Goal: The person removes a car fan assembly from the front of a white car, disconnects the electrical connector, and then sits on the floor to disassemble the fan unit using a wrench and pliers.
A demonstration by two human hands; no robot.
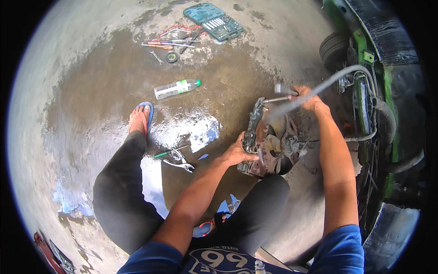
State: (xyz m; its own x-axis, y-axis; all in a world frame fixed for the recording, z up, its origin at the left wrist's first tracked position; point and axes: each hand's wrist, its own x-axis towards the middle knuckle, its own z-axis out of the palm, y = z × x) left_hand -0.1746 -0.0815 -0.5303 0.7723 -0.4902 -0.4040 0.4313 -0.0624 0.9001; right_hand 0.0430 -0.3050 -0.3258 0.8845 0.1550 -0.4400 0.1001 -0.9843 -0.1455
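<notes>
A dirty radiator (pixel 253 119) with a fan (pixel 273 144) attached stands tilted on the wet floor in front of my right knee. My left hand (pixel 239 153) grips its left edge, thumb over the near side. Above its far right corner, my right hand (pixel 306 98) is closed round a tool with a thin metal tube (pixel 276 99) and a grey cylindrical part (pixel 284 89). The tube points left to the radiator's far top corner. A grey hose (pixel 333 80), partly blurred, arcs across by my right hand and hides part of the radiator.
Pliers (pixel 180 163) and a green-handled screwdriver (pixel 169 152) lie left of the radiator. Farther off are a plastic bottle (pixel 175 89), a tape roll (pixel 172 57), several hand tools and an open socket set case (pixel 223 28). A green vehicle front (pixel 360 45) with a tyre (pixel 335 48) borders the right.
</notes>
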